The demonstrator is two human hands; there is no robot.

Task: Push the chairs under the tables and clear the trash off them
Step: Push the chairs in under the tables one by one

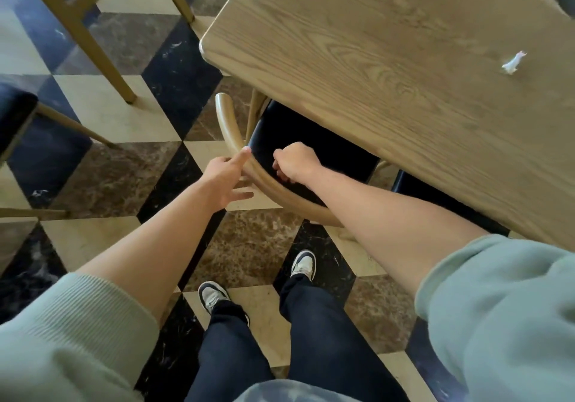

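Observation:
A wooden chair with a curved backrest [227,127] and black seat [298,134] stands partly under the light wooden table [389,59]. My right hand [295,162] is curled over the backrest rail, gripping it. My left hand [227,177] rests against the outer side of the same rail, fingers spread and the thumb lying along the wood. A small crumpled white scrap of paper [513,63] lies on the tabletop at the right.
A second black seat [435,196] shows under the table to the right. Legs of another table or chair [102,59] stand at the upper left, and a dark cushioned chair [15,112] is at the left edge. The floor is checkered marble; my feet [214,295] are below.

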